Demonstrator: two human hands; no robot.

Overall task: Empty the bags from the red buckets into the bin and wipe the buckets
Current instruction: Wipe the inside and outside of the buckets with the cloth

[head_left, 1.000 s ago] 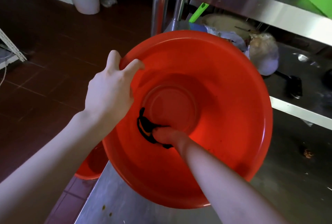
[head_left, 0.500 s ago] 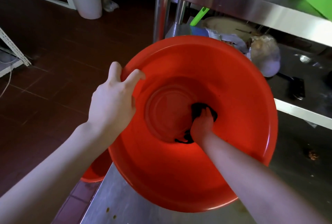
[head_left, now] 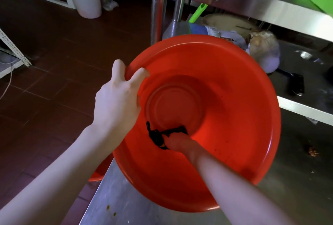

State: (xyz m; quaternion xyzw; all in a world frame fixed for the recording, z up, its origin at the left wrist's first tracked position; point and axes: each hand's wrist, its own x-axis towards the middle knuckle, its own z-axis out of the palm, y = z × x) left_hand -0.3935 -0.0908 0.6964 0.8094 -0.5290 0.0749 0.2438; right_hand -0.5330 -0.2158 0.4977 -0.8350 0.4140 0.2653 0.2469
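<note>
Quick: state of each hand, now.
Left hand: closed, gripping the rim of the red bucket.
Right hand: closed, holding a black cloth against the bucket's inside wall.

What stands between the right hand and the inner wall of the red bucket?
Only the dark cloth, which the right hand holds against the inner wall of the red bucket, near its base. Nothing else visible is in the way. The left hand grips the rim, apart from the cloth.
</note>
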